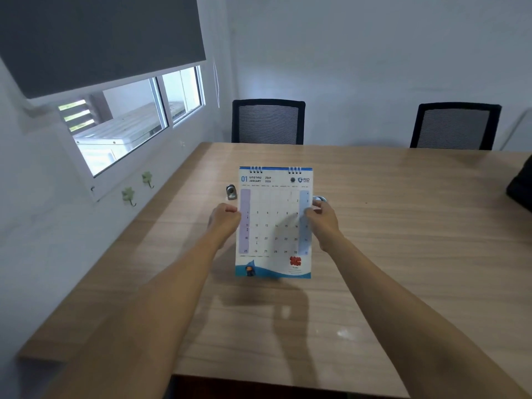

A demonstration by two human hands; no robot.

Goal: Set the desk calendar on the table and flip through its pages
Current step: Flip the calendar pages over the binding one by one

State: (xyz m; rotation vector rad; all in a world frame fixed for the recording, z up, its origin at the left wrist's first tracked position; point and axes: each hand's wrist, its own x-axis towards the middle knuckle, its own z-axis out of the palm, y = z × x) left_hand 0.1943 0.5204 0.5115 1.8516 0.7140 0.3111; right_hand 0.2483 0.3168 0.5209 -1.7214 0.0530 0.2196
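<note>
A white desk calendar with blue trim and wire rings at its top shows the January page facing me. It hangs upright in the air above the wooden table, and its shadow falls on the tabletop below. My left hand grips its left edge and my right hand grips its right edge, both about halfway up the page.
A small metal object stands on the table just behind the calendar's left side, and another shiny piece peeks out behind my right hand. Two black mesh chairs stand at the far edge. A dark object lies at the right edge.
</note>
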